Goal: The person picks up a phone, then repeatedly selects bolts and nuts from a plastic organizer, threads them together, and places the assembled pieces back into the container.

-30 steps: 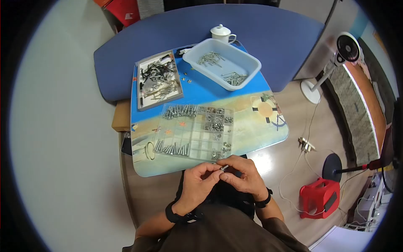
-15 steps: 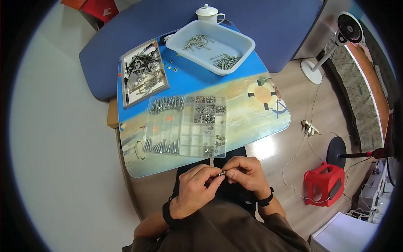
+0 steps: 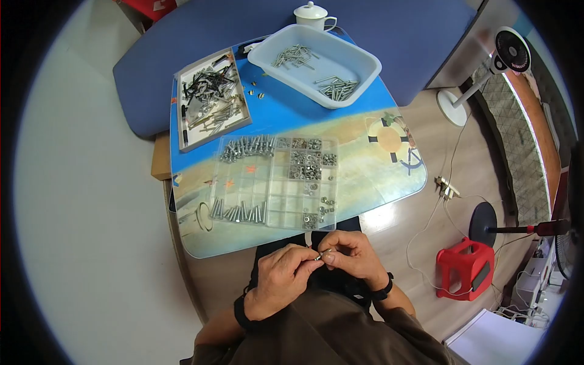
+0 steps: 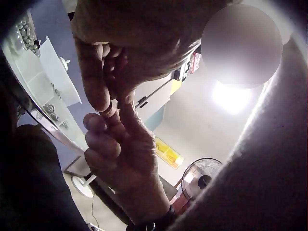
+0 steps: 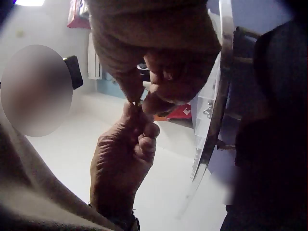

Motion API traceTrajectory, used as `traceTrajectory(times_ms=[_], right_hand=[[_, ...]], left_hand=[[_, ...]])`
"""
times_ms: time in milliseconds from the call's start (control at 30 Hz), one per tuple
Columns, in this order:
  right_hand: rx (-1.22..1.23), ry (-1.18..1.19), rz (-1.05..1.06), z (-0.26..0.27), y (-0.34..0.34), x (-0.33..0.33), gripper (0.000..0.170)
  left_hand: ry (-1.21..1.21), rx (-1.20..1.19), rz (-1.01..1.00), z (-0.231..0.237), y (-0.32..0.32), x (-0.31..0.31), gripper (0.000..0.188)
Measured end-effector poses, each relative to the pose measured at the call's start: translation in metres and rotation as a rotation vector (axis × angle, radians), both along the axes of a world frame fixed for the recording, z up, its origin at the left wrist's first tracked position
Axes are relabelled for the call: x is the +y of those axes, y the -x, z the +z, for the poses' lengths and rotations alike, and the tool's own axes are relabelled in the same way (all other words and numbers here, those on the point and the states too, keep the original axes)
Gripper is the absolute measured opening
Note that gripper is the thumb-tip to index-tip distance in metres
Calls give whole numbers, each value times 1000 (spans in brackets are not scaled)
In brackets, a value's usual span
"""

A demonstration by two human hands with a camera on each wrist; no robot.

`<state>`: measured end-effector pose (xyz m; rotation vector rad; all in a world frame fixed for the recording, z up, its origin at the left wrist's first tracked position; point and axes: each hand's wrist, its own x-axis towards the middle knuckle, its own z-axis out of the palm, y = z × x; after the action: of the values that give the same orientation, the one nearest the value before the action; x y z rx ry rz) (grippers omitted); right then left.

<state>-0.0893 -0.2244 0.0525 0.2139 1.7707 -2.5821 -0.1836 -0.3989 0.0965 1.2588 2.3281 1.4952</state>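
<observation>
Just beyond the table's near edge, low over the lap, both hands meet fingertip to fingertip at a small silvery bolt [image 3: 320, 256]. The left hand [image 3: 281, 274] pinches one end of it between thumb and index finger. From the other side, the right hand [image 3: 356, 255] pinches the opposite end. Fingers cover most of the bolt in both wrist views. In front of the hands lies a clear compartment box [image 3: 280, 188]. Bolts [image 3: 246, 149] fill its far left part, and more bolts [image 3: 237, 212] stand along its near left. Nuts [image 3: 307, 167] sit in its right compartments.
A pale blue tub [image 3: 361, 97] with long screws stands at the table's far right, a lidded white cup [image 3: 313, 17] behind it. At the far left is a shallow box [image 3: 216, 140] of mixed hardware. A red stool [image 3: 465, 267] stands on the floor at right.
The head view has shifted. The bolt, tilted up and more visible a second ago, now lies nearly level between the fingertips. Both hands keep their pinch, the right fingers closing further over its end.
</observation>
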Motion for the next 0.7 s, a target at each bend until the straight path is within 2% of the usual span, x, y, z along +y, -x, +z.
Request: traceTrajectory(times_ms=[100,167,200,233,267,300,367,433,467,533,567,700], right_hand=[[111,-151,-49,-6,1,-2,25],[139,-235,-77,0,6,-2,30],[169,-317,-106,5,8,-3,36],[168,-322,-105,9,8,-3,36],[176,-137,-114,12,8,-4,40],[184,47,-122,13,10,-4,44],[214,30,-122,14,15,-5,45],[174,-130,-105,15,20,-7,42],[174,-133,-105,11,19,-8,42],[211,-325,-124,3,17,-10,40],[215,-326,-118,2,15,-8,40],[230,-295,-136,12,15,-5,39]], left_hand=[[-36,-83,-15,-1,1,-6,18],[-70,-354,-18,-1,1,-12,14],[-75,-356,-20,0,2,-12,14],[-113,-491,-14,1,2,-13,13],[-151,-624,-6,2,3,-13,12],[-155,-622,-5,3,3,-13,12],[-182,-742,8,4,3,-12,11],[-193,-762,12,2,2,-13,11],[-203,-778,19,1,3,-13,12],[-242,-840,42,5,7,-15,12],[-275,-907,67,6,8,-16,13],[-274,-902,48,3,11,-15,12]])
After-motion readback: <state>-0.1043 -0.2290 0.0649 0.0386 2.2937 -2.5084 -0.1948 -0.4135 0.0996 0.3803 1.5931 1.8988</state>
